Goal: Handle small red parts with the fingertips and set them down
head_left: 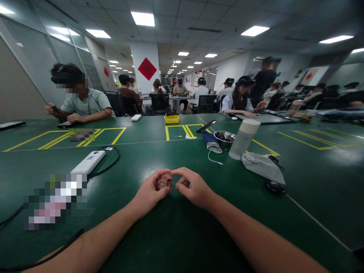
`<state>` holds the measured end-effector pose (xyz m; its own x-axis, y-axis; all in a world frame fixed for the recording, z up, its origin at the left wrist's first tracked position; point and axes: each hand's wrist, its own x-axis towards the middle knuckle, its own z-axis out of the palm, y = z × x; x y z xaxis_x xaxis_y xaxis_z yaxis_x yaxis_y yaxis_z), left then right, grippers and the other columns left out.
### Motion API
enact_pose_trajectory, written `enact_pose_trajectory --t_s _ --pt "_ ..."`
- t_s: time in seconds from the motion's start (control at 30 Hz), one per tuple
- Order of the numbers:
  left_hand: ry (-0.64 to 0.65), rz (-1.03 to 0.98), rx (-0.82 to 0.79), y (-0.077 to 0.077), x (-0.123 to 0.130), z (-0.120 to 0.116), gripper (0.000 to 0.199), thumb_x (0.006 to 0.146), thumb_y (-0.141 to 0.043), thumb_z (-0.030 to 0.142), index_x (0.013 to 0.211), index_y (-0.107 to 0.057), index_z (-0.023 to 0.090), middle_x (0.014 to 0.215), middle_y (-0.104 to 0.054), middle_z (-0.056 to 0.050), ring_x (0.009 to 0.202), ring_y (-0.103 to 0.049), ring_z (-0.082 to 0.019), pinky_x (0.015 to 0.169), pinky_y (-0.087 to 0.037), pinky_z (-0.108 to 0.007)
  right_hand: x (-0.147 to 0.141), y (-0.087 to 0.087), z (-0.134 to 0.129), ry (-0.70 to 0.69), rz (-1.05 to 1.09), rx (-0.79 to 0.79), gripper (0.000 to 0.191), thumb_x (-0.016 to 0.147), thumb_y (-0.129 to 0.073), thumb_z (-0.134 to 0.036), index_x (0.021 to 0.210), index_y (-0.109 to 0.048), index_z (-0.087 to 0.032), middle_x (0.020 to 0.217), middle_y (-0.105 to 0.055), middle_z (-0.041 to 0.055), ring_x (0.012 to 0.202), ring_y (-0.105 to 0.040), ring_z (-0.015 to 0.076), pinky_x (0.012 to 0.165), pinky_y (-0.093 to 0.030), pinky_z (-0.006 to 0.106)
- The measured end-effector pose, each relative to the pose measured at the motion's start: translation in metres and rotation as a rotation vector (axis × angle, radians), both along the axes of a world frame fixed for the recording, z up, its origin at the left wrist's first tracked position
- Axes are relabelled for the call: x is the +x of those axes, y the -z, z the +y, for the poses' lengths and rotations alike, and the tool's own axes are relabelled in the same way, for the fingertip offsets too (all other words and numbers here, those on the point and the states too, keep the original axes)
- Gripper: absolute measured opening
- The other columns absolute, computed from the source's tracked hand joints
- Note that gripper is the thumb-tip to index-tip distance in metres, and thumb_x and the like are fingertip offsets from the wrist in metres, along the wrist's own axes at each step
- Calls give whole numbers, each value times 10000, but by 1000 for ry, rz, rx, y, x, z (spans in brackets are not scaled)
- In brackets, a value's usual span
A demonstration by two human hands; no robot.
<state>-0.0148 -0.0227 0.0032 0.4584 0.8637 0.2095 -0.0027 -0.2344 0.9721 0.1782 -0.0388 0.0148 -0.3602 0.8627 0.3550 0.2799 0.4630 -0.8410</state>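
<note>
So the left hand [153,190] has its thumb and fingers around a tiny red-and-dark thing [169,184] — right hand [194,187] just beside it, thumb and index apart. All above the green bench [159,239], white power bank [88,162] off left.

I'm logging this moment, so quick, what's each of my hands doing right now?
Left hand: fingers curled, apparently holding a small red-and-dark piece.
Right hand: loosely curled, thumb and forefinger apart, nothing visible in it.

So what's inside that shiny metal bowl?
The metal bowl holds a dark heap, too small to identify here; whatever lies beneath its top is covered.
</note>
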Motion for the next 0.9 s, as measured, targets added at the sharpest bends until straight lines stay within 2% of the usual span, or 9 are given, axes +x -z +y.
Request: enact_pose_trajectory --t_s 0.07,0.13,0.2,0.33,0.47,0.57,0.63,0.8,0.9 --pt "-49 87 104 0 2 -3 449 752 -596 126 1184 -493 189 1014 -613 -56 824 -590 -144 758 -490 -299 -1 2 2 -23 122 -256 360 810 -564 -206 1167 -521 -179 1025 -609 81 689 -611 123 651 -493 272" --pt "-113 198 245 -1 4 -8 428 766 -575 126 1180 -495 194 948 -617 -41 764 -573 -138 741 -487 -307 -2 4 3 -133 233 -511 336 841 -556 -297 1148 -514 -168 950 -623 76 682 -630 136 629 -501 277" --pt "-165 303 395 -3 6 -13 389 774 -554 112 1151 -524 202 921 -617 -36 787 -564 -151 762 -475 -323 -3 5 2 -264 293 -661 335 857 -549 -351 1134 -524 -166 885 -635 67 672 -640 142 624 -503 277" --pt "-112 451 609 -8 8 -19 356 786 -528 89 1107 -583 233 988 -629 -43 918 -545 -197 825 -448 -362 -3 6 -1 -406 347 -759 366 808 -628 -302 1131 -538 -156 799 -642 47 661 -637 140 656 -504 290" --pt "-21 496 662 -11 10 -21 485 782 -514 50 1214 -534 271 1075 -615 -39 1007 -516 -207 897 -423 -386 -2 9 0 -401 373 -819 213 732 -649 -192 927 -598 -124 742 -626 39 596 -604 126 609 -485 279" --pt "-14 460 618 -10 10 -20 629 729 -541 20 1301 -449 266 1281 -505 -62 1174 -437 -231 1015 -354 -429 1 7 7 -202 424 -765 108 656 -598 -100 759 -595 -133 671 -608 25 497 -536 106 522 -441 259" --pt "-5 442 541 -8 9 -19 687 721 -545 25 1345 -390 267 1333 -453 -74 1195 -426 -234 1011 -371 -427 9 2 13 -28 462 -690 111 619 -555 -67 696 -584 -142 610 -583 9 452 -470 86 478 -396 238" --pt "-2 436 374 -7 5 -17 605 790 -504 82 1350 -374 273 1218 -506 -73 1034 -526 -191 878 -474 -368 56 -11 32 326 583 -492 31 685 -576 -152 702 -568 -177 558 -507 -30 425 -353 62 421 -306 209" --pt "43 457 341 -9 4 -17 537 800 -496 96 1305 -425 263 1135 -534 -65 961 -548 -178 798 -496 -332 95 -15 41 564 652 -357 104 749 -564 -258 686 -550 -176 561 -499 -19 416 -333 67 396 -285 217"
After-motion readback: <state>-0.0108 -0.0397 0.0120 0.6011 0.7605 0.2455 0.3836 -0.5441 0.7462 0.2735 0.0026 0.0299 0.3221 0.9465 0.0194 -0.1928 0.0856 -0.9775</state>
